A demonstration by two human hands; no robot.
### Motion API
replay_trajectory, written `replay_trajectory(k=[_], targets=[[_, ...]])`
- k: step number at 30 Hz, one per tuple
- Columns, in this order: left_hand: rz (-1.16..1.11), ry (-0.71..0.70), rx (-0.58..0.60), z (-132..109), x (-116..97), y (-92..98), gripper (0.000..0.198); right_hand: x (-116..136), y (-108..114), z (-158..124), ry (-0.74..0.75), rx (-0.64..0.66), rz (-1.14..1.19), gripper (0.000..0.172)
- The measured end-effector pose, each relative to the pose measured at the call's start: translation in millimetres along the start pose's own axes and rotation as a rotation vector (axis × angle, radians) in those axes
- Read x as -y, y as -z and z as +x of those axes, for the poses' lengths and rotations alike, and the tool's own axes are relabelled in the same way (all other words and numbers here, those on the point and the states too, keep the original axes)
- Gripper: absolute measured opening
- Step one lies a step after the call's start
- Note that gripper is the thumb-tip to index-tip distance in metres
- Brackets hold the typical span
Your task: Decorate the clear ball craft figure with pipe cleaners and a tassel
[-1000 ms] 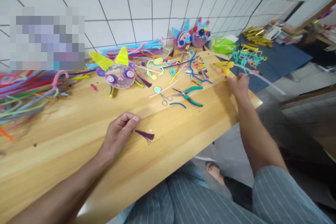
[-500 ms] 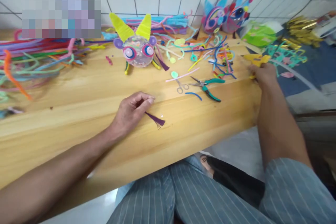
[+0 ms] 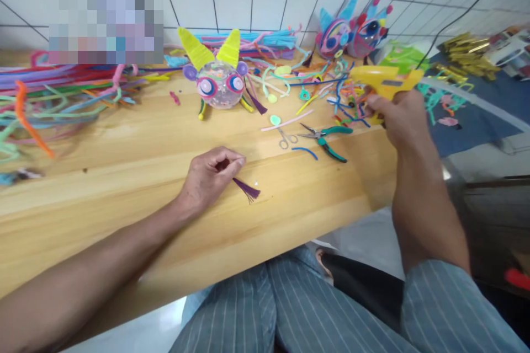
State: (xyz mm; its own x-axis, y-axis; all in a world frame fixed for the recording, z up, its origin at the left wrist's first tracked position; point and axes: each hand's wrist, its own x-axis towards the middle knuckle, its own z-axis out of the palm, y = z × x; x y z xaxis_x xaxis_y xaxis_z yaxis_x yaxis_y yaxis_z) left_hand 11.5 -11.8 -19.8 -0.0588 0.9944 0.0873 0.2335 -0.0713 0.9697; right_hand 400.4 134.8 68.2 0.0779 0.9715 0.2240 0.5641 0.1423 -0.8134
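Note:
My left hand [image 3: 213,176] rests on the wooden table, its thumb and fingers pinched on a purple tassel [image 3: 248,188] whose fringe sticks out to the right. My right hand [image 3: 397,113] is wrapped round the handle of a yellow glue gun [image 3: 385,78], with a pale glue stick [image 3: 472,99] reaching out behind it. The gun is raised over the table's right side, its nose toward the left. Beyond my left hand stands a clear ball figure [image 3: 221,85] with yellow ears and round eyes. Pliers [image 3: 325,135] with green handles and small scissors [image 3: 285,138] lie between my hands.
Bundles of coloured pipe cleaners [image 3: 70,94] cover the back left. Loose pipe cleaner pieces [image 3: 345,99] lie at the back right, near two more decorated figures [image 3: 337,36]. A dark cord [image 3: 451,19] hangs at the right. Gold tinsel [image 3: 466,55] lies beyond the blue surface [image 3: 476,127].
My right hand has lifted the yellow glue gun and brought it leftward, from the right edge to over the table. My left hand stays almost still with the tassel.

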Motion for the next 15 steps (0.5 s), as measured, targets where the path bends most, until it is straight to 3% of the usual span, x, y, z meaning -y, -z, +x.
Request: replay_trajectory(k=[3, 8, 15], targets=[[-0.040, 0.050, -0.022, 0.7, 1.3, -0.3, 0.025, 19.3, -19.9, -18.4, 0.064, 0.221, 0.083, 0.012], [-0.070, 0.089, -0.037, 7.3, 7.7, -0.1, 0.026, 44.3, -40.7, -36.3, 0.150, 0.491, 0.095, 0.028], [0.261, -0.263, 0.100, 14.5, 13.3, 4.8, 0.016, 40.4, -75.8, -54.5, 0.220, 0.641, -0.009, 0.036]])
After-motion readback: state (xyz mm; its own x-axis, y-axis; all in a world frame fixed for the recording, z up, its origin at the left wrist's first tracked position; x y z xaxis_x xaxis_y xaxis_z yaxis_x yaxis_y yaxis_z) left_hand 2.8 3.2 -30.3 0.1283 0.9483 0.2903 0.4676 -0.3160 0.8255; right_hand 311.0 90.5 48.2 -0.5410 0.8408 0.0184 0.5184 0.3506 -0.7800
